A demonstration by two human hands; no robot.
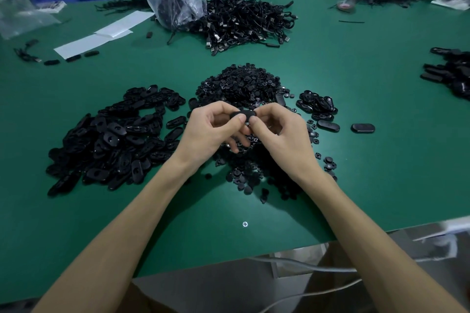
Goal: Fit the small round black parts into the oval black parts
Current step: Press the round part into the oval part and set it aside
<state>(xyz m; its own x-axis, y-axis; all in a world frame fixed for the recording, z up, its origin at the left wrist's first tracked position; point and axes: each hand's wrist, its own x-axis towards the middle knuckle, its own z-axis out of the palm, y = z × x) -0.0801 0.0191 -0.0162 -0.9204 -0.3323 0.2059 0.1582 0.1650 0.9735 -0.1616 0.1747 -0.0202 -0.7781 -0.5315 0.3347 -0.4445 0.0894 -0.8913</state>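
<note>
Two bare forearms reach up from the bottom corners of the frame and meet at its centre, above a green table [356, 173]. The left hand [211, 129] and right hand [277, 132] both have curled fingers and pinch one oval black part [243, 114] between thumbs and forefingers, thumb tips almost touching below it. A heap of small round black parts [241, 84] lies behind and under the hands. A heap of oval parts [114, 140] spreads at centre left.
</note>
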